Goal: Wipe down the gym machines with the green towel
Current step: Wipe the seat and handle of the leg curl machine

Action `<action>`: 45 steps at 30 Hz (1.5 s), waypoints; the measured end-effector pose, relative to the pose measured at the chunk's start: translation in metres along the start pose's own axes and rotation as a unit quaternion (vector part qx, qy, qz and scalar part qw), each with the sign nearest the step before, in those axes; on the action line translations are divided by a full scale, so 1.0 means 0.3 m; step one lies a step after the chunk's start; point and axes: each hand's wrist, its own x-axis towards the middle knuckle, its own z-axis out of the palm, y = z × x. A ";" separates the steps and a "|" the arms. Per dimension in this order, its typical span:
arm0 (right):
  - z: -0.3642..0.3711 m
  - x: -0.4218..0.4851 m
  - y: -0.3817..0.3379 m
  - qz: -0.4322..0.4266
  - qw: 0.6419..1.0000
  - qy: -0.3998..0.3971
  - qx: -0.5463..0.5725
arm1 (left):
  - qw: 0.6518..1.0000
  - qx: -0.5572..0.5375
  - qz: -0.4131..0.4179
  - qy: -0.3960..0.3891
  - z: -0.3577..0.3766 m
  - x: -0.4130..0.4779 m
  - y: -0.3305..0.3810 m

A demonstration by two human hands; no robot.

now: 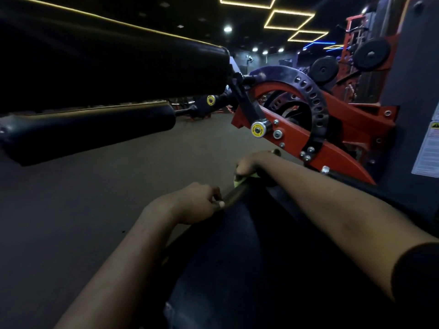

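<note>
Green towel, soft, light and likely to bunch, shows only as a sliver under the right hand, which clutches it against the machine's dark bar while the left hand grips that bar nearer, so a wadded palm hold suits.

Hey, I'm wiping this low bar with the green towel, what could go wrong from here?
1. Only a sliver of the green towel shows under your right hand on the bar, so it may bunch or slip out.
2. That hand works close to the red frame and its bolts; knuckles could scrape.
3. The black pad hangs close above; you might bump it when rising.
</note>
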 end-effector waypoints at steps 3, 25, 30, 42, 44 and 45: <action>0.032 -0.013 -0.116 -0.065 0.996 -0.048 -0.033 | 1.000 -0.006 -0.002 0.015 0.012 -0.042 -0.008; 0.023 -0.277 -0.169 -0.049 0.994 0.048 0.083 | 0.962 -0.067 -0.151 0.220 0.147 -0.444 -0.028; 0.065 -0.335 -0.250 -0.004 0.995 0.097 0.008 | 0.844 -0.205 -0.207 0.451 0.205 -0.480 0.005; 0.147 -0.557 -0.556 -0.089 0.983 0.153 -0.050 | 0.795 -0.225 -0.195 0.529 0.226 -0.486 0.014; 0.159 -0.612 -0.603 -0.116 0.979 0.162 -0.040 | 0.789 -0.220 -0.195 0.539 0.215 -0.499 0.028; 0.168 -0.654 -0.624 -0.129 0.977 0.166 -0.030 | 0.788 -0.217 -0.195 0.542 0.214 -0.514 0.040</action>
